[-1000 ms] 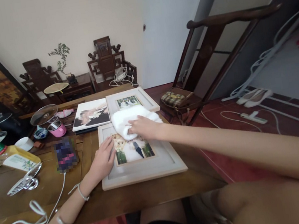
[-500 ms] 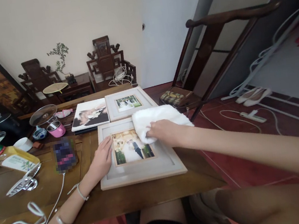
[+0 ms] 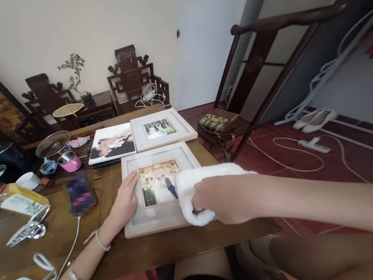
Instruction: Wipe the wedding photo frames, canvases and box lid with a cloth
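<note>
A pale wooden picture frame point(image 3: 140, 229) lies flat near the table's front edge, with a wedding photo point(image 3: 156, 186) at its centre. My left hand point(image 3: 128, 198) rests on the frame's left side, fingers stretched out. Bunched in my right hand point(image 3: 221, 198) is a fluffy white cloth point(image 3: 192, 181), pressed over the frame's right part and hiding its lower right corner. Just behind lies a second picture frame point(image 3: 189, 136) with a smaller photo. Beside that one is a white-edged photo panel point(image 3: 113, 142).
On the wooden table point(image 3: 116, 258) to the left are a blurred-out device point(image 3: 79, 193) with a white cable, a hair claw clip point(image 3: 31, 226), a bottle of yellow liquid point(image 3: 23, 197) and a pink cup point(image 3: 69, 162). A wooden chair point(image 3: 261, 54) holding a plaid bag point(image 3: 215, 121) stands right.
My right hand has drawn the white cloth down the frame's right side toward me, uncovering its upper right corner. My left hand has stayed in place.
</note>
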`<state>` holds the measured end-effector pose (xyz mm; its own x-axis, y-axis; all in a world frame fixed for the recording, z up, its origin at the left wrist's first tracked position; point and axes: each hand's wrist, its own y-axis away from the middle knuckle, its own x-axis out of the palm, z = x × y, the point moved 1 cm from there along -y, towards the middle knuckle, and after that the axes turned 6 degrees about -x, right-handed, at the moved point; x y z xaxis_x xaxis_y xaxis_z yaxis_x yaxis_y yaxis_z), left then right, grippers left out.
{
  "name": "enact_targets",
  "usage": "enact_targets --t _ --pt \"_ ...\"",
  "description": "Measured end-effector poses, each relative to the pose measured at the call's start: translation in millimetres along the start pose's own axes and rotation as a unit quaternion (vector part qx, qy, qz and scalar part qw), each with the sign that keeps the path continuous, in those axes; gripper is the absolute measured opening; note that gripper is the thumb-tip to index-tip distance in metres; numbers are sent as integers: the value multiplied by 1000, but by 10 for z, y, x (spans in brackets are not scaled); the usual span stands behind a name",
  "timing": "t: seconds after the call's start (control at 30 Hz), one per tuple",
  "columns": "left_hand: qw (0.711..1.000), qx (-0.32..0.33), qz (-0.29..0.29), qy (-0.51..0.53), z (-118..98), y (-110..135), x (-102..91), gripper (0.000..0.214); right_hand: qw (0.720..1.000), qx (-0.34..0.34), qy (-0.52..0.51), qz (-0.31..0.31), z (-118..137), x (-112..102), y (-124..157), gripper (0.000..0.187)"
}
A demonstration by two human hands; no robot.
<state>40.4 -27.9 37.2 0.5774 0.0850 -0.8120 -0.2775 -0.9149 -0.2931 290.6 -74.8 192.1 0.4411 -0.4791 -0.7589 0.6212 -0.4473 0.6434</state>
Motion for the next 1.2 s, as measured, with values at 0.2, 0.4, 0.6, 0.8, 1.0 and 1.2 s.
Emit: enact_targets --t 0.2,0.4,0.6,0.8,1.0,1.2 --pt "1000 4 11 6 57 20 -46 64 995 57 10 -81 -207 -27 -223 43" --pt "1000 10 11 9 127 8 -58 62 923 164 176 -300 -590 -210 -416 37" --pt "1000 6 0 12 121 17 -36 65 903 173 233 -317 -706 -38 -657 37" --pt "1000 3 1 7 55 0 -3 65 941 166 167 -243 -621 223 -795 37" --pt "1000 -6 3 -10 -4 -7 5 62 979 96 108 -146 -362 142 -485 36" --pt "1000 -8 2 -3 -43 -12 -22 62 997 15 34 -69 -7 65 -136 27"
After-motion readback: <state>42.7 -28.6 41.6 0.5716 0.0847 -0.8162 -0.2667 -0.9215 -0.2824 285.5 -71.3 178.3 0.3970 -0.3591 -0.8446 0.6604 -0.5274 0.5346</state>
